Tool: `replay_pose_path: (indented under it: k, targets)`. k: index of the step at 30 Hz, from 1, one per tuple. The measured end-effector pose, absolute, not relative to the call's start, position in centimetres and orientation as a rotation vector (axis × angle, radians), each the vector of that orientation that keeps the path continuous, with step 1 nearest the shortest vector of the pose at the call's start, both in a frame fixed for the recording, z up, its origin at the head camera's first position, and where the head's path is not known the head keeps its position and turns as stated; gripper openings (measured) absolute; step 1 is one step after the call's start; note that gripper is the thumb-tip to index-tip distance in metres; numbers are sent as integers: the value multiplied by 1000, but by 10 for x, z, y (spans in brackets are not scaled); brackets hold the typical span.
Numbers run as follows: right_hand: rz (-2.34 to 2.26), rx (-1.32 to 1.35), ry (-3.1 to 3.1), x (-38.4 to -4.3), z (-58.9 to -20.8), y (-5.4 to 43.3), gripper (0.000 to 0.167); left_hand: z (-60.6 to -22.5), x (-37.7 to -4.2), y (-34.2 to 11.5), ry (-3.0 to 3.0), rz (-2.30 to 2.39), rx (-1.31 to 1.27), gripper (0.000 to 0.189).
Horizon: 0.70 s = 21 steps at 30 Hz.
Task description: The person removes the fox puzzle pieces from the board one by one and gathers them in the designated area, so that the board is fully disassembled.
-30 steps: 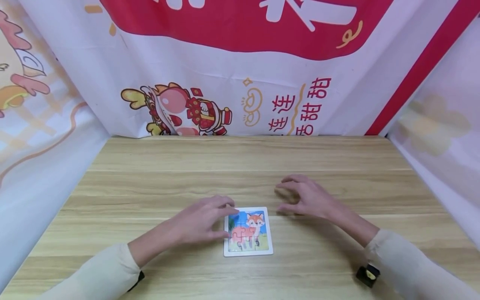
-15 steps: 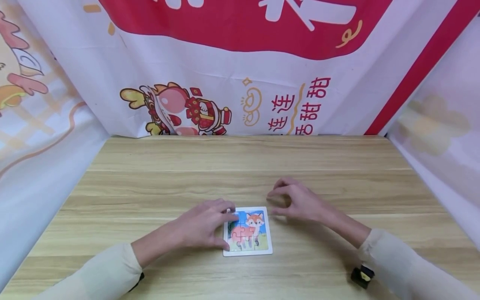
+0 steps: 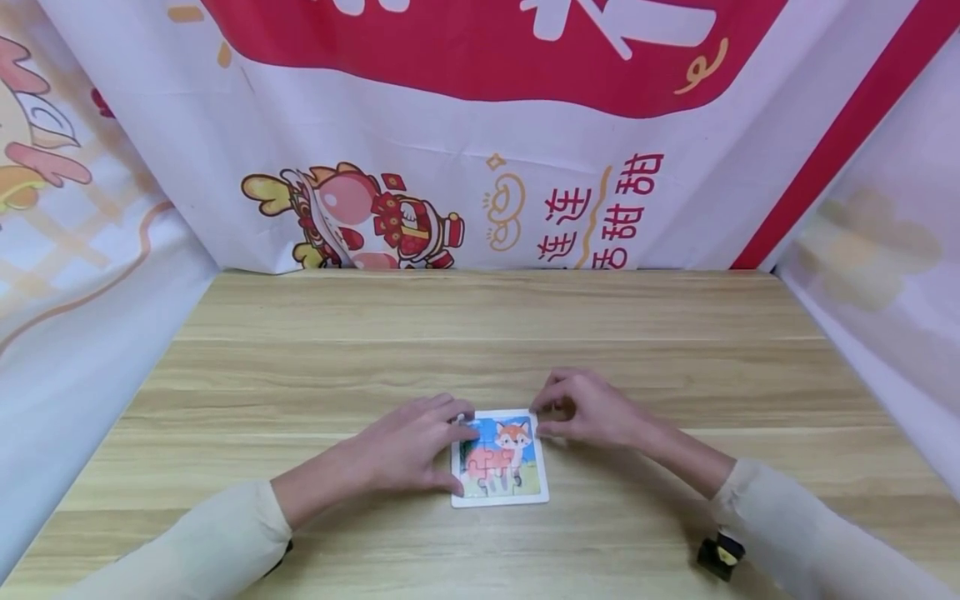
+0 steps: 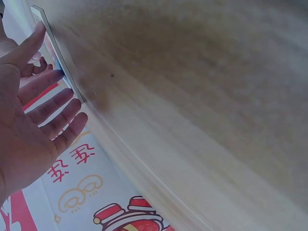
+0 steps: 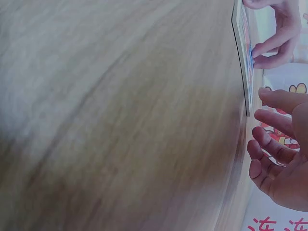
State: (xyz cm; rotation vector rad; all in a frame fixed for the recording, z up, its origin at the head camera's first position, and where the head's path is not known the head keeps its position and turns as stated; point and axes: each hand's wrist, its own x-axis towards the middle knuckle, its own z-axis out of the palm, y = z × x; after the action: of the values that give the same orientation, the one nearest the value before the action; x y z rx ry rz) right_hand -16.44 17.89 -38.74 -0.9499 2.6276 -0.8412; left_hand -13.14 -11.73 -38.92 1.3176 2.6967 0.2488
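In the head view a small square jigsaw puzzle (image 3: 501,458) with a fox picture lies in a white frame on the wooden table. My left hand (image 3: 408,442) rests along its left side, thumb at the lower left corner and fingers at the upper left. Those fingers look nearly straight in the left wrist view, spread along the frame's edge (image 4: 62,62). My right hand (image 3: 592,408) is bent at the upper right corner, thumb and index fingertip right at the rim. The right wrist view shows its fingers loosely curved, nothing held.
Wooden table (image 3: 480,333) surface surrounds the puzzle. A white and red printed cloth (image 3: 450,125) hangs behind the table, with more cloth at the left (image 3: 90,275) and right (image 3: 870,250). A small black device (image 3: 720,557) sits at the right sleeve.
My right hand has come left to the puzzle's upper right corner. My left thumb has lowered to the lower left corner. The puzzle has shifted very slightly away and to the right.
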Motion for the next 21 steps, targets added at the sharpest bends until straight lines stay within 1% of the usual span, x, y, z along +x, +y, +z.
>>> replay_pose_path:
  k: [9,21]
  targets:
    - [-811,-891,2626,-162,-390,174,25,-389,-135,-113,2682,250,1298,73]
    - [-806,-870,2643,-162,-391,173,25,-387,-133,-111,2685,274,1295,65]
